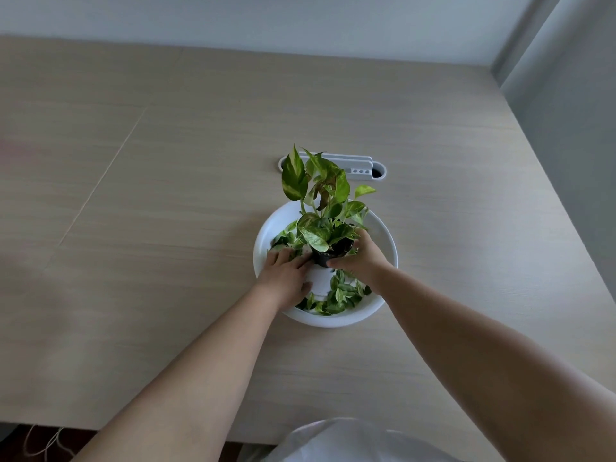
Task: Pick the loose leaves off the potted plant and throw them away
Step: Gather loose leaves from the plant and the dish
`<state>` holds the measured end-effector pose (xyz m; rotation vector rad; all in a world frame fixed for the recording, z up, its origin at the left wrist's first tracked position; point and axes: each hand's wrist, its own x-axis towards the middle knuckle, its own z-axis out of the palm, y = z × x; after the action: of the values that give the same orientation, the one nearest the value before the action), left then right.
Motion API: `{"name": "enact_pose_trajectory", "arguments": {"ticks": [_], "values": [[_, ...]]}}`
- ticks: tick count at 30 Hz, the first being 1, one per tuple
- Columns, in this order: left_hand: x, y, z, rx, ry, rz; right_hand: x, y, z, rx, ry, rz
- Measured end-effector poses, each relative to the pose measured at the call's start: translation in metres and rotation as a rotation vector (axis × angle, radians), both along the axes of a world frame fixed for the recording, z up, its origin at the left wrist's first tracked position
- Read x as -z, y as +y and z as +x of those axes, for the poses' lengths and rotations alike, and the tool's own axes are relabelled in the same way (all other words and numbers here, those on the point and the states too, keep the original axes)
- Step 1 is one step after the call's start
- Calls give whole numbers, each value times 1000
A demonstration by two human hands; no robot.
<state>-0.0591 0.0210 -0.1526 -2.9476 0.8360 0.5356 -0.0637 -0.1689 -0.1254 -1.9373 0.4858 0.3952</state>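
A small potted plant (320, 201) with green and yellow leaves stands in a black pot (328, 256) inside a wide white dish (383, 258). Loose green leaves (343, 295) lie scattered on the dish's floor, at the front and at the left (281, 240). My right hand (361, 260) grips the black pot from the right side, thumb in front and fingers at the rim. My left hand (286, 278) lies on the dish's left part beside the pot, fingers stretched over loose leaves there; what is under the palm is hidden.
The dish sits on a light wooden table (150, 211). A white cable-port insert (353, 166) is set into the table just behind the plant. A clear plastic bag (350, 438) shows at the near table edge. Walls close off the far and right sides.
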Motion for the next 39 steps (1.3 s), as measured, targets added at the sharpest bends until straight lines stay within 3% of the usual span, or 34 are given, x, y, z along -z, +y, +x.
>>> {"name": "enact_pose_trajectory", "arguments": {"ticks": [9, 17, 27, 30, 34, 39], "values": [[-8, 8, -6, 11, -68, 19, -2, 2, -2, 21, -2, -2], [-19, 19, -4, -43, -22, 53, -1, 0, -1, 22, 1, 18], [-24, 28, -3, -177, -77, -63, -5, -5, -18, 21, 16, 27], [-22, 33, 0, -209, -47, -117, 0, -7, -40, -80, -27, -176], [-22, 21, -4, -189, 189, -219, 9, -3, -64, -515, -85, -487], [-9, 4, -8, -244, 217, -96, 11, 20, -63, -513, -72, -662]]}}
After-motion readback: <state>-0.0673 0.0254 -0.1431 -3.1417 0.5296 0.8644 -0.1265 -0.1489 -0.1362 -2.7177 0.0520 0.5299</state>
